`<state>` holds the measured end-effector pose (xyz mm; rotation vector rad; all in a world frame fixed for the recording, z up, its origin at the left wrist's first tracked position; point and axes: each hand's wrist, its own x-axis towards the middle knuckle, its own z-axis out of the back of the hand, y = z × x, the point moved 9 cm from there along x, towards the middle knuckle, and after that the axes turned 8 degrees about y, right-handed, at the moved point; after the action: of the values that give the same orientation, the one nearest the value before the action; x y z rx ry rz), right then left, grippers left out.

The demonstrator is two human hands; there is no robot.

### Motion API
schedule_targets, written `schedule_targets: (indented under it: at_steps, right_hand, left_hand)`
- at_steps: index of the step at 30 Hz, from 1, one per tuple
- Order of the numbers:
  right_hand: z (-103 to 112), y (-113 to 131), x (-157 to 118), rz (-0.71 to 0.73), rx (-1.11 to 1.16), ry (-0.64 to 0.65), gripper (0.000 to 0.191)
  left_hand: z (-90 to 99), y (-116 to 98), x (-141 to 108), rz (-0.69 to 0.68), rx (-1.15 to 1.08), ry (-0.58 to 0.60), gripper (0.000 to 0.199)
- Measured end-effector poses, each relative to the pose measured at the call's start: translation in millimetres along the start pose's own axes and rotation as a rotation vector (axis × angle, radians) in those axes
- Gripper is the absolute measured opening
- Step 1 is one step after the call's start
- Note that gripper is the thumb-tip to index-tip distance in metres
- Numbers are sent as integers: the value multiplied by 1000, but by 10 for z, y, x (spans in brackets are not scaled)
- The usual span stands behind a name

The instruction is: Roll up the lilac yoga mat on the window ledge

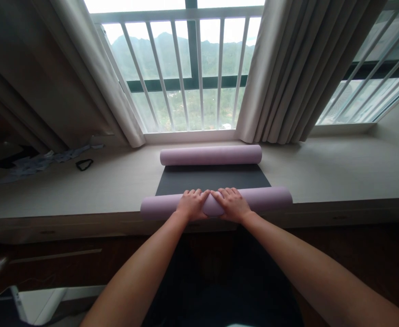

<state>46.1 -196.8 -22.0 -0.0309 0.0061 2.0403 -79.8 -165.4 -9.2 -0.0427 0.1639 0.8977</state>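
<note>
A yoga mat, pink outside and dark grey inside, lies across the window ledge, rolled up from both ends. Its near roll rests at the ledge's front edge, and its far roll lies close to the window. Between the rolls a flat grey stretch shows. My left hand is wrapped over the middle of the near roll, fingers on top. Beside it my right hand grips the same roll, the thumbs and forefingers of both hands almost meeting.
The pale ledge runs the full width below a barred window. Grey curtains hang on both sides. At left lie a black band and crumpled pale scraps. A white item stands at lower left.
</note>
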Motion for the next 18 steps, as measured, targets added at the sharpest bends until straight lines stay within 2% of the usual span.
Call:
schedule_targets:
  at_steps: [9,14,18]
  right_hand:
    - [-183,139,-195,-60,-108,-189,95]
    - [-209,152,-215,-59,-114,-214,92]
    - [-170,123,-177,-60,-89,-161,92]
  left_hand:
    - [-107,-149,-271,12,73,-200,89]
    - [-130,-163,-294,19,78,-218,87]
    - [-107,-143,-250,17,58,-188,89]
